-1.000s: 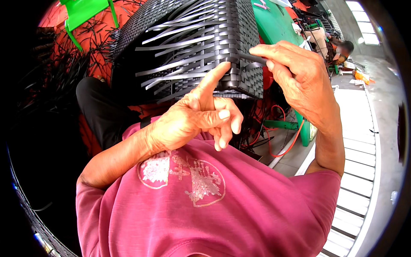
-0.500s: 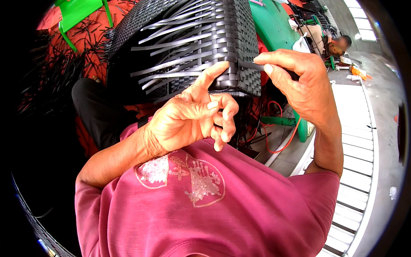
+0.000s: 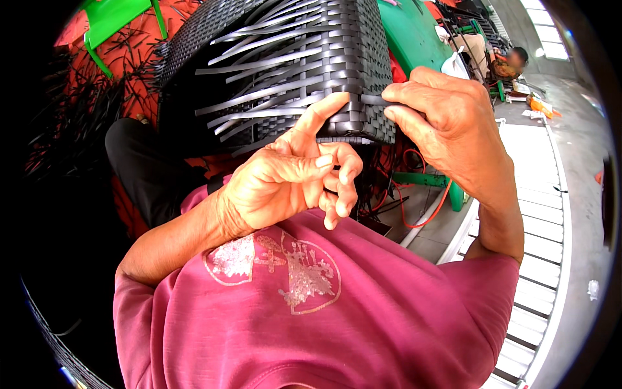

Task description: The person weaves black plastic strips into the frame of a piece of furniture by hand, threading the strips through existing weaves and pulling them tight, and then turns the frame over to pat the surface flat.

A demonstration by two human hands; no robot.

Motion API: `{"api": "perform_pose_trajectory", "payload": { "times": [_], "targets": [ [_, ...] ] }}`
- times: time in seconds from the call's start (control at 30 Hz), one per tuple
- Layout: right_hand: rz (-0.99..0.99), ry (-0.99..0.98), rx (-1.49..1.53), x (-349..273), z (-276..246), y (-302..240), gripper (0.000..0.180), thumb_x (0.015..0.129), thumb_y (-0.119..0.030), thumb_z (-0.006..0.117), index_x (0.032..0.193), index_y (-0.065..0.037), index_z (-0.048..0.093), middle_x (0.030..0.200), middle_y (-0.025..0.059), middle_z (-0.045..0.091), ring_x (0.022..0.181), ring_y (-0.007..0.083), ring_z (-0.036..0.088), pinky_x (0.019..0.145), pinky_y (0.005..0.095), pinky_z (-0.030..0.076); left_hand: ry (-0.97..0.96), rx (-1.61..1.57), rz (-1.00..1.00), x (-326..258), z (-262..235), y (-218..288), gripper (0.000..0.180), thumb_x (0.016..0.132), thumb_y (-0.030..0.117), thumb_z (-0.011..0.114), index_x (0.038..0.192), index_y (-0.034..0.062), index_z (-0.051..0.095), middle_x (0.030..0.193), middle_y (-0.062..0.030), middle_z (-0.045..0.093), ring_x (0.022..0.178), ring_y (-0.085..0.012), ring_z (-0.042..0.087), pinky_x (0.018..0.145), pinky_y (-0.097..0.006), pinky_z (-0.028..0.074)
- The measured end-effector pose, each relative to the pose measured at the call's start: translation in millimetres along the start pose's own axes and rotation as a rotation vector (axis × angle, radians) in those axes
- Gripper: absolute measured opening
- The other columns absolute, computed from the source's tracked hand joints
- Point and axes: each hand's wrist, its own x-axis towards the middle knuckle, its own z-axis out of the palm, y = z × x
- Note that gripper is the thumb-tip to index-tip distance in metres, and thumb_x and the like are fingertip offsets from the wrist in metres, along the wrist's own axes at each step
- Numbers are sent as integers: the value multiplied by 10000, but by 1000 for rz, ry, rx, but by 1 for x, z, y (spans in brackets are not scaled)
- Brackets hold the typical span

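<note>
A black woven piece (image 3: 340,61) made of flat plastic strips stands before me, several loose strip ends (image 3: 259,65) fanning out from its left side. My left hand (image 3: 285,168) lays its outstretched index fingertip on the weave near the lower corner. Its thumb stands apart and the other fingers curl loosely, with nothing held. Just right of that corner, my right hand (image 3: 450,123) pinches a flat grey-black strip (image 3: 372,100) between thumb and fingers. The strip comes out of the weave at the corner edge.
A green table (image 3: 414,39) stands behind the woven piece, and a green chair (image 3: 120,26) is at the far left. Strip scraps (image 3: 139,84) litter the red floor covering. An orange cord (image 3: 424,223) hangs at right, near a white slatted surface (image 3: 534,259). Another person (image 3: 502,65) is farther back.
My right hand has turned and risen slightly, its thumb shifting left along the strip toward the weave. My left hand stays nearly in place at the corner.
</note>
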Motion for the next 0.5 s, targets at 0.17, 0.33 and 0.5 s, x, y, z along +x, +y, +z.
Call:
{"api": "perform_pose_trajectory", "payload": {
  "times": [0.17, 0.33, 0.5],
  "targets": [
    [-91, -25, -16, 12, -1, 4, 104, 751, -11, 669, 839, 30, 631, 699, 120, 579, 564, 252, 555, 515, 332, 431, 1, 1, 6, 1, 0, 0, 690, 914, 99, 547, 1457, 319, 183, 988, -144, 523, 831, -312, 631, 638, -396, 540],
    [-73, -65, 49, 19, 10, 6, 92, 771, -17, 656, 846, 30, 635, 694, 118, 585, 563, 229, 559, 518, 316, 433, 5, 11, 7, -2, -1, 1, 709, 912, 108, 552, 1462, 315, 156, 990, -144, 522, 823, -310, 628, 632, -398, 533],
    [204, -49, 372, 12, 17, 10, 101, 788, -43, 656, 864, 23, 656, 723, 83, 616, 633, 140, 582, 590, 265, 447, 198, 204, -17, -3, 17, 7, 669, 928, 160, 547, 1477, 263, 178, 867, -128, 576, 682, -235, 613, 584, -341, 519]
  ]
}}
